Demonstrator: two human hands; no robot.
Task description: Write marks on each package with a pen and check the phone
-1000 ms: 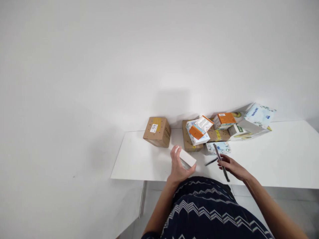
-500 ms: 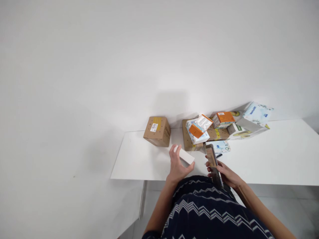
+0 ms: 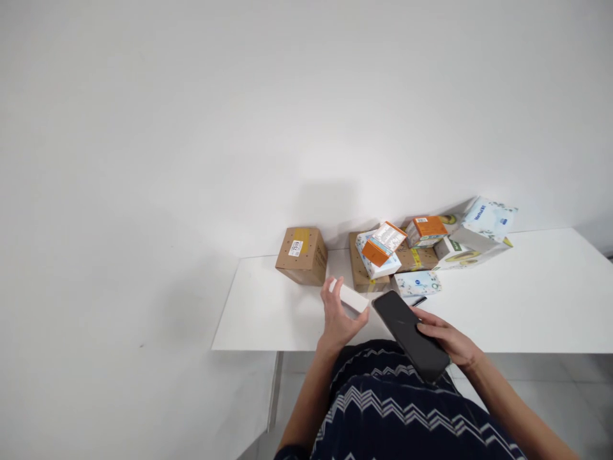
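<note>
White box pinched in left hand fingers, right hand gripping what looks like a phone angled toward it, seemingly for scanning.

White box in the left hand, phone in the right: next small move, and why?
Probably tilt the phone so its face hangs over the white box. The right hand holds the phone low and slanted beside the box, not above it; the left hand grips the box just over the table.

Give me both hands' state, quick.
Left hand: closed on a small white box.
Right hand: closed on a black phone.
</note>
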